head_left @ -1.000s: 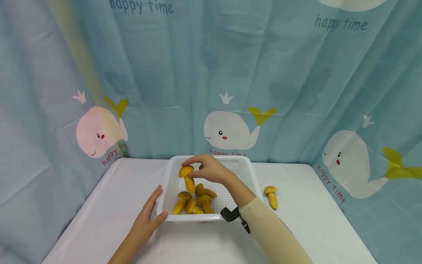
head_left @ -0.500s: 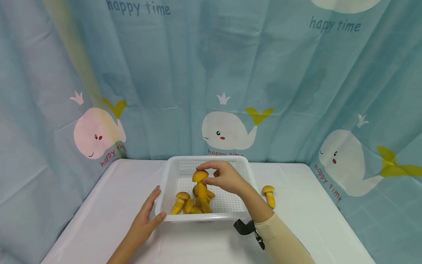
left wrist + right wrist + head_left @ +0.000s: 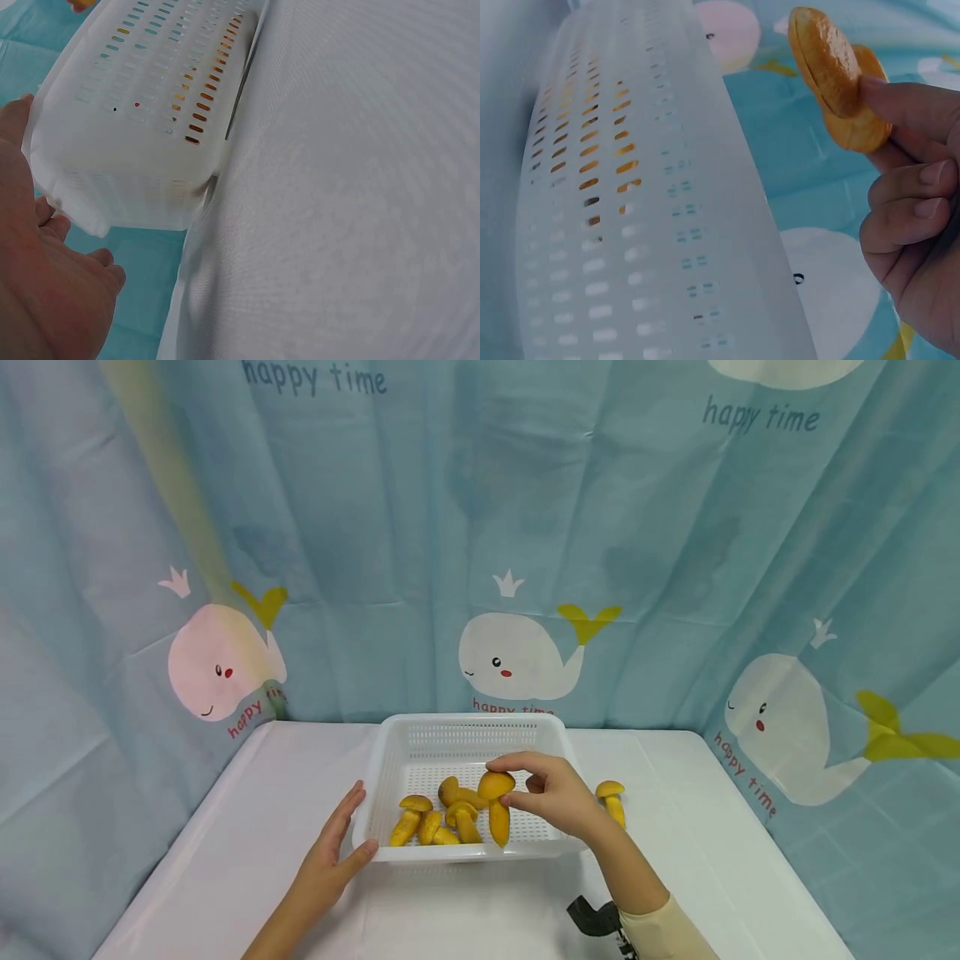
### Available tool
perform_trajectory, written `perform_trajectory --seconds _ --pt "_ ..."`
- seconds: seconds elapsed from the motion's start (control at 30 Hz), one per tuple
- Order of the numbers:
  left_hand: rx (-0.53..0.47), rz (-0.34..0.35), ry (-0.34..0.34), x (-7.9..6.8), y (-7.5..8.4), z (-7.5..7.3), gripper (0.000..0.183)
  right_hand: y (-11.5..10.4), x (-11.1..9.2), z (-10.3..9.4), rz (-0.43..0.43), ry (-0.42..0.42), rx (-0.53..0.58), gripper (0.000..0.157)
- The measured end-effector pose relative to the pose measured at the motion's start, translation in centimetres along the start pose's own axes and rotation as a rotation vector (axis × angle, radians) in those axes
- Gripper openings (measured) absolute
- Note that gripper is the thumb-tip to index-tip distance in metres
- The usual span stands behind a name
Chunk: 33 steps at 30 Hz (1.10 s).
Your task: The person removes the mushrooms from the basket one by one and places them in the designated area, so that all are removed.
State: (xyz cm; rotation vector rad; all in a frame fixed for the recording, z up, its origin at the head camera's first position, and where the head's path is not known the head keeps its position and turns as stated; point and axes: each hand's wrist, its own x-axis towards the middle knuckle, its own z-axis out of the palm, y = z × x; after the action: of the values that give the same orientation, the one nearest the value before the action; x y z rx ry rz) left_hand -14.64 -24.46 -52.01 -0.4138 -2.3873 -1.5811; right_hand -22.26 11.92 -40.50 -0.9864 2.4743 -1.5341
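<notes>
A yellow cap-topped mushroom (image 3: 496, 786) is pinched above a white slotted plastic basket (image 3: 420, 854) by the right hand (image 3: 557, 795), the left hand (image 3: 327, 857) spread wide; placing seems in hand, lowering needed.

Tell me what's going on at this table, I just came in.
A person's right hand pinches a yellow mushroom, held above the rim of a white basket. Other mushrooms lie inside it. The left hand is at the basket's near left corner, and one lone mushroom lies on the table to the basket's right.
</notes>
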Motion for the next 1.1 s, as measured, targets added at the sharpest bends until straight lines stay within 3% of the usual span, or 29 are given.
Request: perform_trajectory --seconds 0.27,0.53,0.87,1.1 --pt "0.009 0.013 0.004 0.0 0.0 0.1 0.078 0.7 -3.0 -1.8 -0.040 0.021 0.002 0.038" --pt "-0.009 0.073 0.002 0.0 -0.1 0.1 0.078 1.7 -5.6 -5.3 -0.038 0.086 -0.056 0.038" --pt "-0.013 0.075 0.016 0.0 -0.2 0.1 0.079 2.8 -7.2 -9.1 -0.033 0.120 -0.085 0.040" --pt "-0.015 0.099 0.004 0.0 -0.2 0.0 0.078 4.3 -8.5 -11.5 0.029 0.173 -0.133 0.042"
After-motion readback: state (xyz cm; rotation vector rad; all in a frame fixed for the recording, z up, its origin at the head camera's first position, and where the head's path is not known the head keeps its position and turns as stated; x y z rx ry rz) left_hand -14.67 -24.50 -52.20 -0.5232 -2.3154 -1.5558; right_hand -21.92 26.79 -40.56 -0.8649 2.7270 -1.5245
